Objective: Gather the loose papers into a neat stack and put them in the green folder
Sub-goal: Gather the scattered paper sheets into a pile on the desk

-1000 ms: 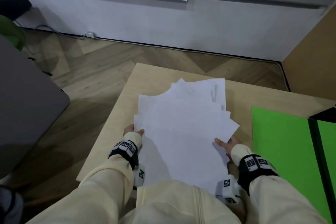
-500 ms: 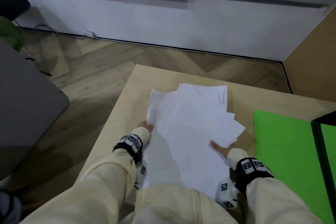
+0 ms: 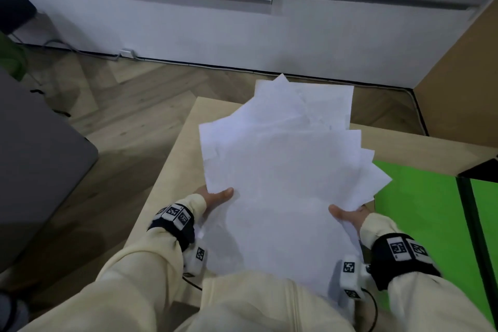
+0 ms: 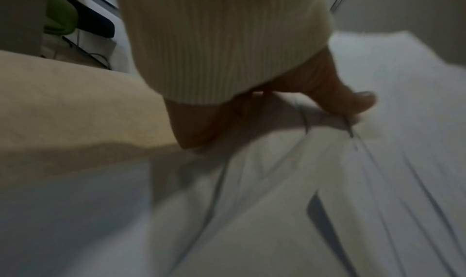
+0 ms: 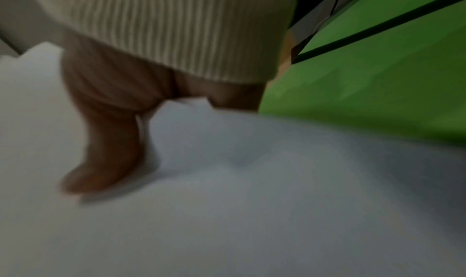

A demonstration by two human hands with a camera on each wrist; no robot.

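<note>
Left hand: the left hand (image 3: 214,198) pinches the left edge of the loose papers (image 3: 283,183), thumb on the top sheet, fingers hidden beneath; the left wrist view shows the same thumb (image 4: 358,104) pressing down on white sheets.
Papers: 1 fanned bundle, held between both hands above the counter (image 3: 172,170), not yet squared; corners splay at the far end and on the right side.
Long axis: runs away from the person, near end at the chest, far end past the counter's far edge in the head view.
Right hand: the right hand (image 3: 347,217) clamps the right edge, thumb on top, fingers beneath and out of sight.
Green folder: the green folder (image 3: 420,224) lies open and flat on the counter, to the right of the bundle, just beside the right hand; the fanned right corners overlap its left edge in the head view.
Nearer hand: the right, by my reading.
Coming move: likely squaring the sheets, then carrying them rightward onto the folder.
</note>
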